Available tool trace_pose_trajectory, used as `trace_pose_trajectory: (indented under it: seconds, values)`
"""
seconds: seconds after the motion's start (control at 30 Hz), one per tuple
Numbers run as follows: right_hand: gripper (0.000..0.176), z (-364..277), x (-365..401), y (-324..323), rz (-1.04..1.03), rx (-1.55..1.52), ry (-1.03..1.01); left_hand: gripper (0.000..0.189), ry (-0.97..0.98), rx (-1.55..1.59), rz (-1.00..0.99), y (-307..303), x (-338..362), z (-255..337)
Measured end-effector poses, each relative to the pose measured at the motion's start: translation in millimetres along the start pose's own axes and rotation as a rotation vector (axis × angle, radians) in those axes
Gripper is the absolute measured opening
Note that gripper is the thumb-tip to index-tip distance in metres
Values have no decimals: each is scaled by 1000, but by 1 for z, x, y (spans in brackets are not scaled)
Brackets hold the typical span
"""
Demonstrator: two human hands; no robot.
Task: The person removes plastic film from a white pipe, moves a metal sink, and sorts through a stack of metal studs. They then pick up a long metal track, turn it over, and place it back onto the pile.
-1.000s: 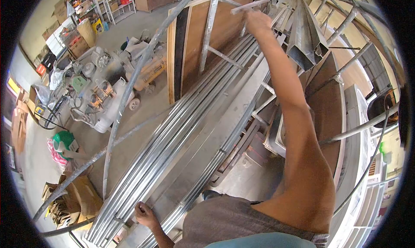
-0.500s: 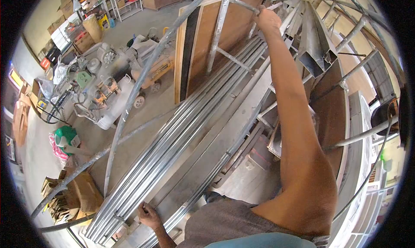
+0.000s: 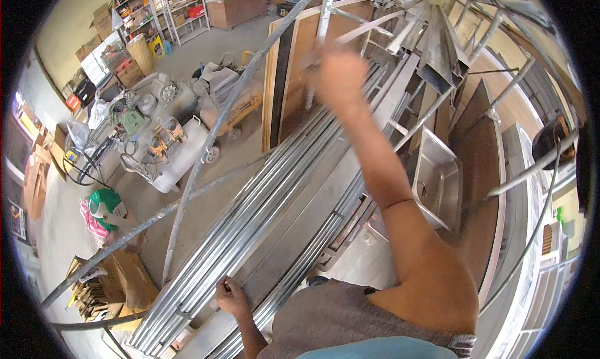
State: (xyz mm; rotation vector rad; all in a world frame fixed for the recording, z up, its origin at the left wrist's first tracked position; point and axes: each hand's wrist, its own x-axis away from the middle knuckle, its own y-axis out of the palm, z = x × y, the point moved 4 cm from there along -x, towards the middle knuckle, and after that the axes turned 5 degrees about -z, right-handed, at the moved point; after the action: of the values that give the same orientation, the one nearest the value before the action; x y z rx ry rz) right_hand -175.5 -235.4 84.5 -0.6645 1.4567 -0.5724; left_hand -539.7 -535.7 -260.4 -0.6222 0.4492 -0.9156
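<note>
Over the lower part of the rack my left hand [image 3: 232, 298] has its fingers curled closed, beside a bundle of long shiny metal pipes [image 3: 240, 215]. Whether anything small is inside those fingers is hidden. My right hand [image 3: 342, 77] is stretched out above the far end of the pipes, close to a scaffold-like upright and the wooden panel [image 3: 306, 52]. Motion smears its fingers, so their pose does not show. A flat grey metal length [image 3: 297, 202] lies alongside the pipes, between them and my body.
Diagonal grey frame bars [image 3: 215, 134] cross on the left. Rectangular metal channels [image 3: 437, 59] lie at the upper right, above a steel sink [image 3: 437, 177]. Compressors and machines [image 3: 156, 115] stand on the floor at left, with shelves [image 3: 178, 12] behind. Folded cardboard [image 3: 112, 284] sits lower left.
My right hand has come away from the rack bar near the metal channels and moved left and down. My left hand has shifted slightly right. The view has tilted a little, uncovering the sink.
</note>
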Motion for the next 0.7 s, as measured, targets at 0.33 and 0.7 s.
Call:
trace_pose_trajectory:
  seconds: [0.33,0.7]
  values:
    - [18,-468,246,-170,-150,-329,-1379,73,401,1197,-379,-22,-65,183]
    - [29,-305,218,-164,-296,-1361,-424,47,222,1117,532,-302,-129,-67]
